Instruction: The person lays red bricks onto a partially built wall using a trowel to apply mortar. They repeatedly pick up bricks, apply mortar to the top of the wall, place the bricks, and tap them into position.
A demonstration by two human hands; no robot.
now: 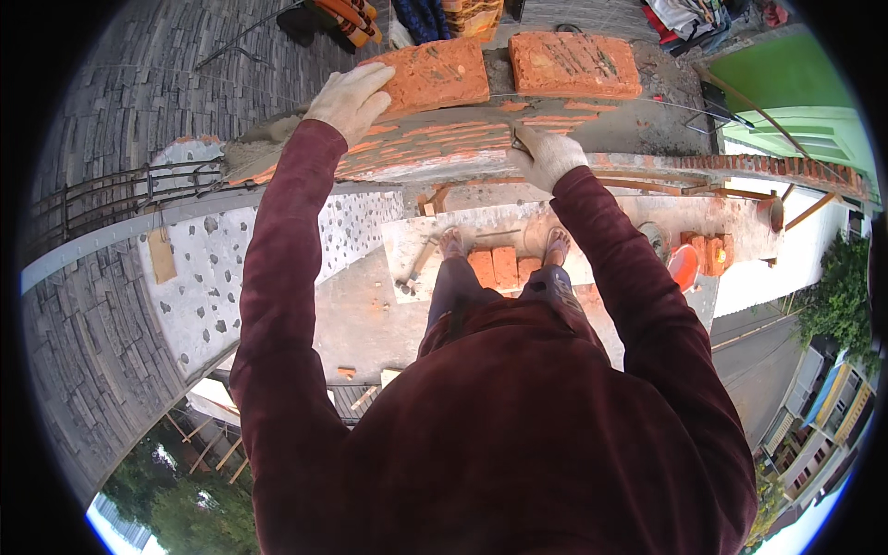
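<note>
**Orange brick set lengthwise, left hand at its end**

Left brick (437,79): located at the upper middle of the frame, on top of the wall (435,143). Its long axis runs left to right, with the left end slightly lower in the frame.

Left hand (354,100): gloved, in contact with the left end of that brick, fingers extended over it. Whether it clasps the end or merely rests there cannot be told. From this hand, the brick's length extends toward the right of the frame.

Right hand (552,159): gloved, below the bricks, right of centre in the upper frame, clear of both. The fingers appear clenched on a tool (516,138); only a small grey part shows, so its type cannot be confirmed.

Nearer hand: the left, touching.

Right brick (575,67): nearly in line with the left one, long axis also left to right, a gap between their facing ends. Neither hand touches it.
</note>
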